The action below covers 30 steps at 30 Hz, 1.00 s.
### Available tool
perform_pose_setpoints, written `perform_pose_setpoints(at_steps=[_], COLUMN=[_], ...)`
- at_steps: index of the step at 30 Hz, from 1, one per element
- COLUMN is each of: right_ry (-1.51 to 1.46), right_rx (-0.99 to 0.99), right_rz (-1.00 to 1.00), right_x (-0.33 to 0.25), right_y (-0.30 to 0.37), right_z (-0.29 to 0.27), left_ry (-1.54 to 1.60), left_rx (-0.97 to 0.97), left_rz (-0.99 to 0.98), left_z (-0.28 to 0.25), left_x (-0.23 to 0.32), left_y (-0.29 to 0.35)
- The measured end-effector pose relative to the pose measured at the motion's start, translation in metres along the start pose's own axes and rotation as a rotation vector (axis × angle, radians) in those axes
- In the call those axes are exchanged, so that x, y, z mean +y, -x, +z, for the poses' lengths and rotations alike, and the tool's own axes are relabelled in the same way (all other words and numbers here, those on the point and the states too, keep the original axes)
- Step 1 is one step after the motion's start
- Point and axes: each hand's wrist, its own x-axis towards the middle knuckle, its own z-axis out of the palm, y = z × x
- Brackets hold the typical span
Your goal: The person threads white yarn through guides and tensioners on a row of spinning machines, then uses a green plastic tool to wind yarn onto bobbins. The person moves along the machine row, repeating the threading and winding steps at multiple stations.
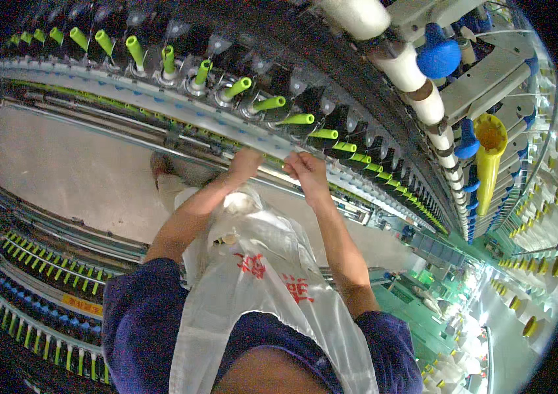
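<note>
Both hands are at the near rail (193,136) of a long spinning machine, a short gap apart. My left hand (246,163) is closed, fingers bent down at the rail; what they hold, if anything, is hidden. Just to its right, my right hand (307,172) is curled with thumb and fingers pinched together. Anything in that pinch is too small to make out. Beyond the hands stands a row of bright green tubes (269,104) on spindles, the nearest ones just past my right hand. I wear a white apron (253,236) with red marks.
White rollers (417,75), blue knobs (438,51) and a yellow tube (489,161) rise at the upper right. A second machine with green tubes (36,253) runs behind on the left. Between the machines lies a pale floor (82,171). White yarn packages (535,203) hang at far right.
</note>
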Motion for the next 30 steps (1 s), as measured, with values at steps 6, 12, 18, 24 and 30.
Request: perform_pose_setpoints(at_steps=[6, 12, 18, 24, 30], right_ry=[0.302, 1.128, 1.698, 1.322, -0.123], right_rx=[0.131, 0.571, 0.658, 0.915, 0.631], right_rz=[-0.874, -0.947, -0.907, -1.203, -1.012], right_x=[-0.137, -0.259, -0.228, -0.195, -0.024], right_y=[0.125, 0.113, 0.047, 0.102, 0.161], right_z=[-0.106, -0.143, -0.167, -0.147, -0.074], left_ry=[0.388, 0.313, 0.473, 0.345, 0.904], left_rx=[0.811, 0.533, 0.235, 0.630, -0.128], left_rz=[0.678, 0.474, 0.295, 0.500, 0.128], left_z=[-0.093, -0.128, -0.118, -0.102, -0.076], left_x=[0.177, 0.219, 0.216, 0.214, 0.248], left_y=[-0.004, -0.066, -0.068, -0.022, 0.059])
